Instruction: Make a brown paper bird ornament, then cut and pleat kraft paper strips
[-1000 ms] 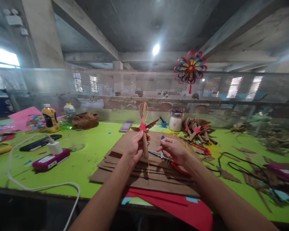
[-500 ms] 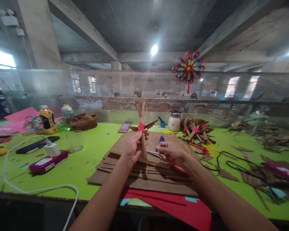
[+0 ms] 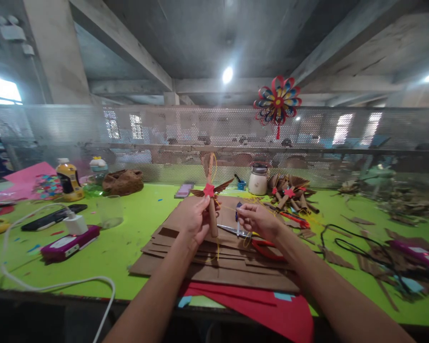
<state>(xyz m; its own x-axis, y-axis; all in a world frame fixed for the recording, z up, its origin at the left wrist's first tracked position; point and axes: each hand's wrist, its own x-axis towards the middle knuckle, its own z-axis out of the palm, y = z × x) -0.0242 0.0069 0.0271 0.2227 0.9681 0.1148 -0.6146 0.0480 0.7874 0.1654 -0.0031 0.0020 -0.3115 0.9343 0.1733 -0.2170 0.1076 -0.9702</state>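
Note:
My left hand (image 3: 199, 216) is closed round a brown cardboard tube figure (image 3: 213, 218), held upright. The figure has pleated paper wings, a fanned top and a red star (image 3: 209, 190) at its middle. Yellow string (image 3: 229, 207) stretches from the figure to my right hand (image 3: 259, 220), whose fingertips pinch it. Just by those fingertips is a slim item with a dark blue top and pale lower part (image 3: 239, 212); its kind is unclear. Under my right hand, red-handled scissors (image 3: 268, 249) lie on stacked brown cardboard sheets (image 3: 171, 259).
Similar winged figures (image 3: 293, 193) are piled at right, behind a red-handled tool (image 3: 295, 219). A lidded jar (image 3: 258, 180) stands behind. At left are a purple power strip (image 3: 69, 244), a clear cup (image 3: 110, 212) and a yellow bottle (image 3: 69, 180). Paper scraps and a black cable (image 3: 357, 238) lie right.
My right hand has shifted slightly right and up, drawing the yellow string out from the figure. The scissors' handles show more. My left hand stays in place with the figure.

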